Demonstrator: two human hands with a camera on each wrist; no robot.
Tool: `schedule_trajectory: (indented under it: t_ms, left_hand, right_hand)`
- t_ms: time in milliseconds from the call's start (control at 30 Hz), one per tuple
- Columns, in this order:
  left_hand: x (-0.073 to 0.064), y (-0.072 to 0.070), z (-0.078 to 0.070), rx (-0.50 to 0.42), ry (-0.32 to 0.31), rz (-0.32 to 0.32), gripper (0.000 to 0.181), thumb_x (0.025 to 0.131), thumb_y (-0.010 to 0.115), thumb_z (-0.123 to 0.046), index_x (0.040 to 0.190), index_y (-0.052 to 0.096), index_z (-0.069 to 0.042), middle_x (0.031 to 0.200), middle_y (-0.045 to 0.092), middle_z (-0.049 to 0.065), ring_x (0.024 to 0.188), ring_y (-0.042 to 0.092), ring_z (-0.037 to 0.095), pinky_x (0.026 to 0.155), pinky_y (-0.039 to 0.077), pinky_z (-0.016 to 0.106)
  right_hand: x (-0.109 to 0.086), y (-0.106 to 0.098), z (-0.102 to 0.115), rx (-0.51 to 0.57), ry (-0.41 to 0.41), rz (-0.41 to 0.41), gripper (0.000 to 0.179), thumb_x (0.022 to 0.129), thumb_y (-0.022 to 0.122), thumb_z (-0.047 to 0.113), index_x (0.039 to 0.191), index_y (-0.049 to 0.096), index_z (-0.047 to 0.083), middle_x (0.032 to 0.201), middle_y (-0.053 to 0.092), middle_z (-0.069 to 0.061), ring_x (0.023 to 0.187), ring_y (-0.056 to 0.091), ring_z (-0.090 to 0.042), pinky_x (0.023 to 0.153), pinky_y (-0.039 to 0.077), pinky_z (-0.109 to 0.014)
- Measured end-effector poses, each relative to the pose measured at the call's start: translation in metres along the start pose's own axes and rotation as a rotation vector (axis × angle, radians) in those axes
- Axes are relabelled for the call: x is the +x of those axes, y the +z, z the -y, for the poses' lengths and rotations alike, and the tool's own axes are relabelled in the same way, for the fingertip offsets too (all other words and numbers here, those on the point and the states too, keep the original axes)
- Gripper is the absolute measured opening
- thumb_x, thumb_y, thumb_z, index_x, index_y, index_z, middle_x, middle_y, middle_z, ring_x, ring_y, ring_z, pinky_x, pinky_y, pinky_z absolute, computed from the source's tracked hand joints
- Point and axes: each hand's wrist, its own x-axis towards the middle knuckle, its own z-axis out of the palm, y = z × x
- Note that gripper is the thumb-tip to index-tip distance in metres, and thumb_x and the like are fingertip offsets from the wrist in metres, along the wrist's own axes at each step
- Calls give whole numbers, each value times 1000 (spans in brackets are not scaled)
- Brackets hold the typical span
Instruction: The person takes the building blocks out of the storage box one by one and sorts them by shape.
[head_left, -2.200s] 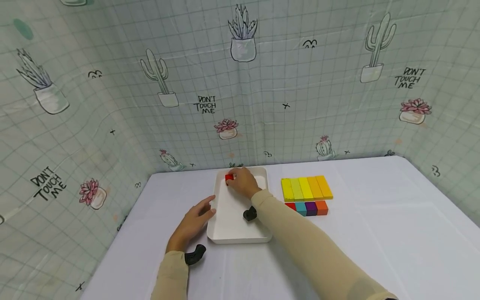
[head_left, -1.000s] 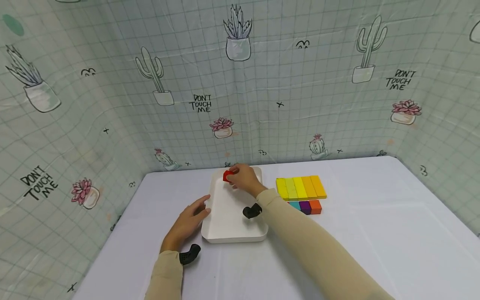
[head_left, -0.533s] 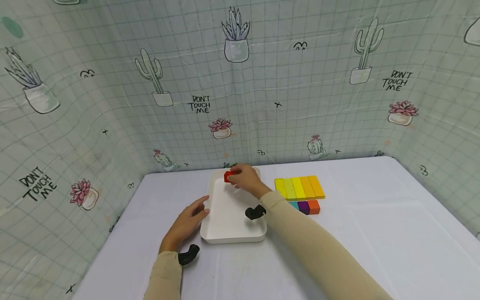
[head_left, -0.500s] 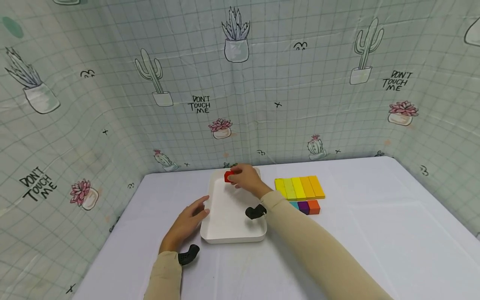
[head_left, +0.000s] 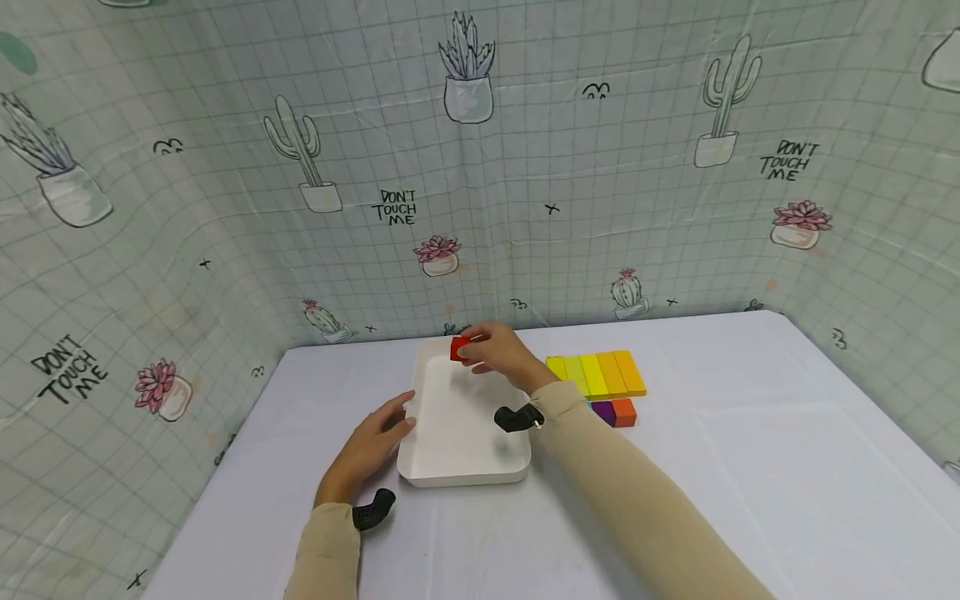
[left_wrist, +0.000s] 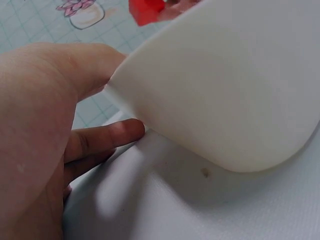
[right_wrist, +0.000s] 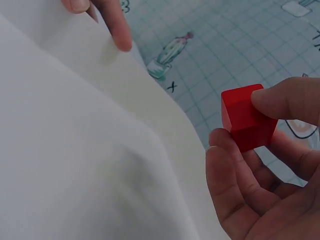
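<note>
A small red cube is pinched between the thumb and fingers of my right hand. In the head view the cube is over the far left corner of a white rectangular tray. My left hand lies along the tray's left side with its fingers loosely extended. The left wrist view shows the thumb of that hand at the tray's rim and a fingertip at the base of its outer wall.
Right of the tray, several yellow and orange flat blocks lie side by side. In front of them a purple cube and an orange cube show, with my right sleeve covering part of that row. A patterned cloth wall rises behind the table.
My right hand has raised the red cube slightly from the tray floor and shifted a little right relative to the tray. My left hand stays at the tray's side. The head view has turned slightly right.
</note>
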Motion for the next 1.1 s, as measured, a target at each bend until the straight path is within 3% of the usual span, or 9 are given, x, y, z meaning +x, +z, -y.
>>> schedule_trajectory:
  t_ms: [533, 833, 1100]
  left_hand:
    - [-3, -3, 1, -13, 27, 10, 54, 100, 58, -41, 152, 45, -31, 151, 47, 16, 141, 39, 35, 115, 26, 61]
    - [0, -2, 0, -18, 41, 16, 54, 100, 58, -40, 152, 45, -30, 150, 47, 16, 141, 40, 35, 115, 26, 60]
    - [1, -3, 1, -24, 47, 26, 56, 99, 59, -44, 152, 45, -30, 150, 46, 17, 141, 39, 35, 115, 26, 60]
  right_hand:
    - [-24, -16, -9, 21, -13, -26, 37, 94, 69, 15, 128, 61, 4, 118, 66, -15, 98, 69, -28, 84, 59, -36]
    - [-37, -22, -14, 78, -5, -52, 37, 93, 70, 14, 128, 60, 4, 121, 64, -15, 106, 66, -37, 85, 59, -36]
    - [-49, -27, -17, 56, -27, -64, 38, 93, 69, 14, 129, 61, 5, 121, 65, -13, 101, 67, -29, 85, 59, -36]
